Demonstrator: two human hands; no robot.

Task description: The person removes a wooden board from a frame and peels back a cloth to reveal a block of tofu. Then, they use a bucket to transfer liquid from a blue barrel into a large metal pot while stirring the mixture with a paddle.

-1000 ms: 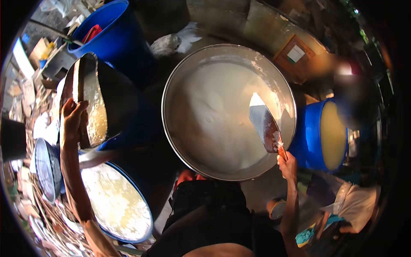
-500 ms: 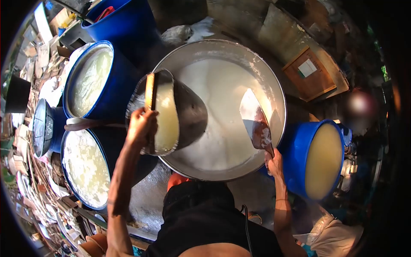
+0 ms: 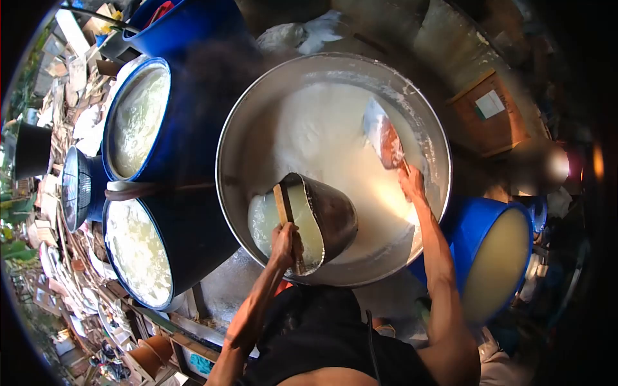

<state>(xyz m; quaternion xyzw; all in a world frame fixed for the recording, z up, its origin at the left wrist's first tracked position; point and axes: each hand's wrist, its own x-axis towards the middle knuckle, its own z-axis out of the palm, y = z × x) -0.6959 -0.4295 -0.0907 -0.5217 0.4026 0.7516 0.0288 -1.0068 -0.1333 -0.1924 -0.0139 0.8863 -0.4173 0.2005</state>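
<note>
A wide metal vat [image 3: 226, 138] holds cloudy, whitish liquid [image 3: 322, 122]. My left hand [image 3: 283, 244] is closed around the wooden bar of a metal bucket [image 3: 335, 219]. The bucket is tilted low in the vat's near left part, with pale liquid at its mouth. In my right hand [image 3: 412, 183] is the handle of a flat wooden paddle [image 3: 388, 143], held over the liquid at the vat's right side. The paddle's blade points away from me and has white residue on it. Whether its tip touches the liquid is unclear.
Two blue barrels [image 3: 164, 122] [image 3: 170, 257] of pale liquid stand at left, another blue barrel [image 3: 460, 238] at right. A blue tub [image 3: 193, 29] is at the upper left. A wooden board [image 3: 508, 125] leans at upper right. Scrap wood [image 3: 61, 238] lies at far left.
The bucket has moved from the vat's left rim down and right into the vat. My right hand and the paddle have moved farther away from me, over the liquid.
</note>
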